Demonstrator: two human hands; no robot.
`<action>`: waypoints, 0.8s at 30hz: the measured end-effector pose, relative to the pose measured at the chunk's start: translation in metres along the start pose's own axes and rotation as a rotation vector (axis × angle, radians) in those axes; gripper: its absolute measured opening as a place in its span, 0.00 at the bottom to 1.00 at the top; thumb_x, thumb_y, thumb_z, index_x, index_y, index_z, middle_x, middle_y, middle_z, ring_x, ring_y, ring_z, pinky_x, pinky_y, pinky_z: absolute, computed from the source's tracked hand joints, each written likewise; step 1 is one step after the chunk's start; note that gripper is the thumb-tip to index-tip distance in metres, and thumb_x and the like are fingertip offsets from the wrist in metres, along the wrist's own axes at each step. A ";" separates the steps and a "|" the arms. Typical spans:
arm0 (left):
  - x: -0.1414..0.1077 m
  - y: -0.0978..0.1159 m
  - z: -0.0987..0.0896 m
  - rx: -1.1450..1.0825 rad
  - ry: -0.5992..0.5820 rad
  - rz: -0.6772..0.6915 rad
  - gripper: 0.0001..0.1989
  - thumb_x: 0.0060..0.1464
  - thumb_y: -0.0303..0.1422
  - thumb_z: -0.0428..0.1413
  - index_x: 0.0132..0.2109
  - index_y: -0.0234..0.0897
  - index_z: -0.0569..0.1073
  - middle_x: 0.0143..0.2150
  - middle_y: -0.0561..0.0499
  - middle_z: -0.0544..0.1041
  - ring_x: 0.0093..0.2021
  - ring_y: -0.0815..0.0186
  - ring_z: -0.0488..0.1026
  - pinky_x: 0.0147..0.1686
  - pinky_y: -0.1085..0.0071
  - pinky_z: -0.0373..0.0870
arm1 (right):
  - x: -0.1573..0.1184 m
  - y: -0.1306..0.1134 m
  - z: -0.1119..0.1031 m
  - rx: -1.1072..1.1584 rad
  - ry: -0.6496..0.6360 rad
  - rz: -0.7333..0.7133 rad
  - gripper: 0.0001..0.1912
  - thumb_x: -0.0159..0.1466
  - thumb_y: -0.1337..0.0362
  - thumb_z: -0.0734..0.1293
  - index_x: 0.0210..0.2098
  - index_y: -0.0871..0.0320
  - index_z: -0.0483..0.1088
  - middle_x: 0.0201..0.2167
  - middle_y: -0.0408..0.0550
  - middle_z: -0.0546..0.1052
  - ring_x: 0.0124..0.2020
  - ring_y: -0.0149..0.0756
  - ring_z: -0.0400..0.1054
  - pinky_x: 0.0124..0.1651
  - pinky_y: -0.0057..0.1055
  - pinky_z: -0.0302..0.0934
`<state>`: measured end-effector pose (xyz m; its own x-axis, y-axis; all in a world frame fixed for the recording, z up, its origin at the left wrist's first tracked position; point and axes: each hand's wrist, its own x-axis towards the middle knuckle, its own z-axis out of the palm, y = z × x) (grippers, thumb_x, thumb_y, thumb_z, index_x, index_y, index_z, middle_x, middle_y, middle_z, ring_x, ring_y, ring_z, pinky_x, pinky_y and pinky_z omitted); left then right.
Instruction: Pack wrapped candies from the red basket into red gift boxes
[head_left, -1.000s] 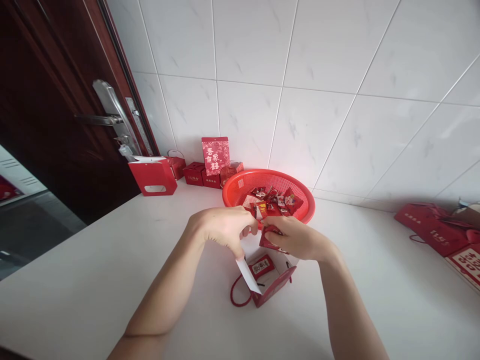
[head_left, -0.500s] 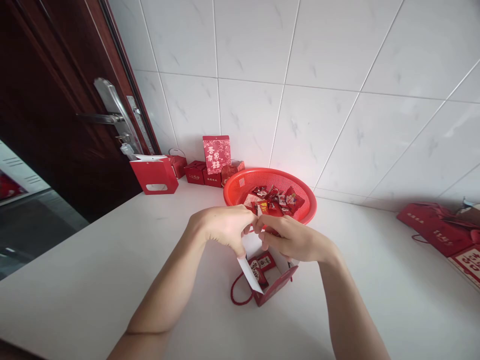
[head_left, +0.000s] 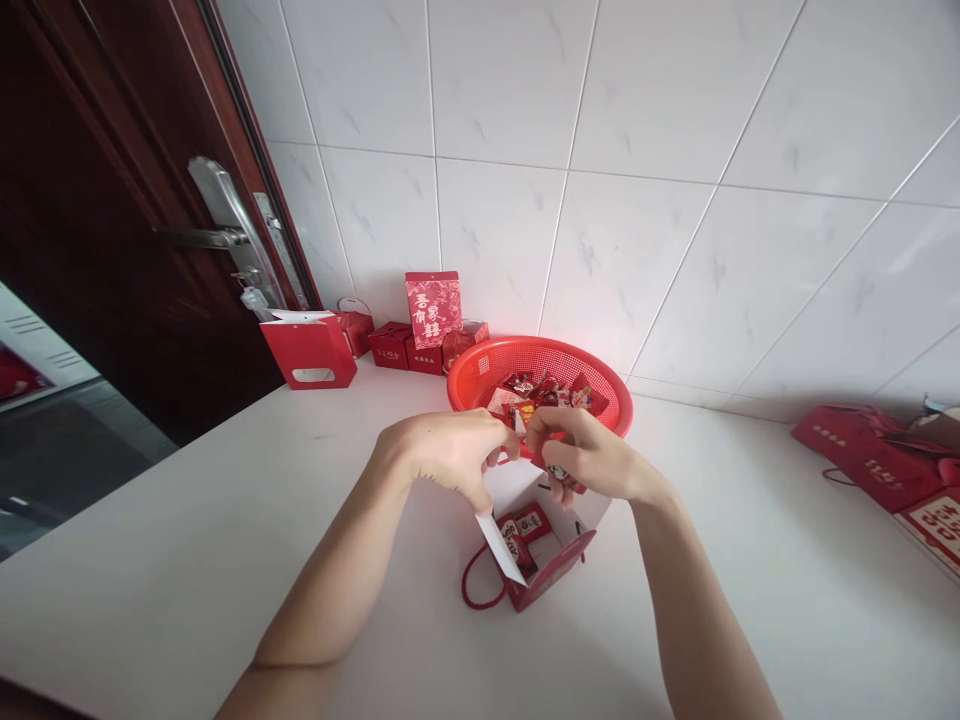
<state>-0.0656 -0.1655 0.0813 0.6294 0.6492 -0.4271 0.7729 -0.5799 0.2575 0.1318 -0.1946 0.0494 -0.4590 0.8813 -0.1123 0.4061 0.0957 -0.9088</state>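
An open red gift box (head_left: 553, 580) with white inner walls and a red rope handle (head_left: 480, 604) stands on the white table. Red wrapped candies (head_left: 516, 534) lie inside it, toward its left. My left hand (head_left: 448, 448) grips the box's white flap at the left, thumb on the edge and fingers curled behind. Above the box's right side, my right hand (head_left: 589, 452) is closed on a red candy packet (head_left: 568, 480), partly covered by the fingers. Just behind both hands is a red plastic basket (head_left: 621, 415) with several wrapped candies (head_left: 589, 395).
Small red boxes (head_left: 390, 346), an upright patterned box (head_left: 435, 310) and a red paper bag (head_left: 311, 350) stand along the back left. More red boxes (head_left: 862, 455) lie at the far right. A tiled wall (head_left: 660, 110) rises behind; a dark door (head_left: 127, 130) is at left.
My right hand has moved a little right, away from my left hand, bringing the red candy packet into view over the box. My left hand and the box have stayed in place.
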 end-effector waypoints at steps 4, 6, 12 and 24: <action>0.000 0.000 -0.001 0.013 0.009 -0.016 0.21 0.42 0.40 0.64 0.44 0.39 0.70 0.44 0.50 0.75 0.40 0.59 0.73 0.29 0.70 0.64 | 0.004 0.007 -0.006 0.084 -0.037 -0.112 0.08 0.57 0.72 0.64 0.35 0.58 0.71 0.30 0.43 0.77 0.30 0.34 0.77 0.31 0.27 0.67; 0.000 -0.001 -0.001 0.019 0.004 -0.024 0.23 0.42 0.41 0.64 0.44 0.39 0.71 0.45 0.49 0.76 0.41 0.58 0.73 0.30 0.70 0.64 | 0.005 0.010 -0.007 0.058 -0.080 -0.169 0.08 0.57 0.71 0.66 0.37 0.58 0.74 0.34 0.45 0.78 0.35 0.35 0.75 0.36 0.29 0.68; -0.001 0.000 -0.001 0.021 0.011 0.026 0.23 0.42 0.40 0.65 0.47 0.39 0.72 0.45 0.49 0.77 0.45 0.57 0.74 0.32 0.70 0.66 | 0.007 0.008 -0.001 -0.274 -0.203 -0.046 0.08 0.60 0.73 0.66 0.34 0.57 0.76 0.34 0.45 0.79 0.35 0.34 0.72 0.37 0.29 0.65; -0.002 0.001 0.000 0.016 0.008 0.016 0.30 0.42 0.40 0.65 0.53 0.40 0.72 0.48 0.49 0.77 0.46 0.58 0.74 0.33 0.71 0.66 | 0.000 0.001 0.011 -0.699 -0.243 0.124 0.16 0.62 0.74 0.62 0.41 0.54 0.79 0.43 0.49 0.79 0.43 0.39 0.71 0.32 0.26 0.58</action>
<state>-0.0660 -0.1668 0.0822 0.6427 0.6434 -0.4159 0.7612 -0.5981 0.2508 0.1234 -0.1996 0.0436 -0.5056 0.7858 -0.3563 0.8363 0.3449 -0.4261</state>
